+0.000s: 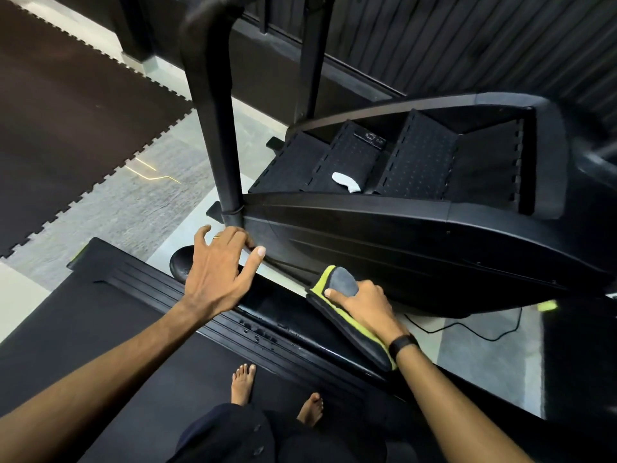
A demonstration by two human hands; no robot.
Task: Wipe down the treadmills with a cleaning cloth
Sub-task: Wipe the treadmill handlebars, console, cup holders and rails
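I stand barefoot on a black treadmill belt [110, 345]. Its ribbed side rail [207, 315] runs diagonally in front of me and looks wet in spots. My right hand [364, 309] grips a grey cleaning cloth [344, 282] with a yellow-green edge and holds it against the rail's outer edge, beside the neighbouring machine. My left hand [220, 269] has its fingers spread and rests on the lower corner of the black stair-climber housing [400, 242], just below its upright post [217, 128].
The stair climber's steps [417, 162] carry a small white object [347, 182] and a dark remote-like device [370, 139]. A black cable [467, 325] lies on the pale floor to the right. Dark interlocking floor mats [66, 128] cover the left.
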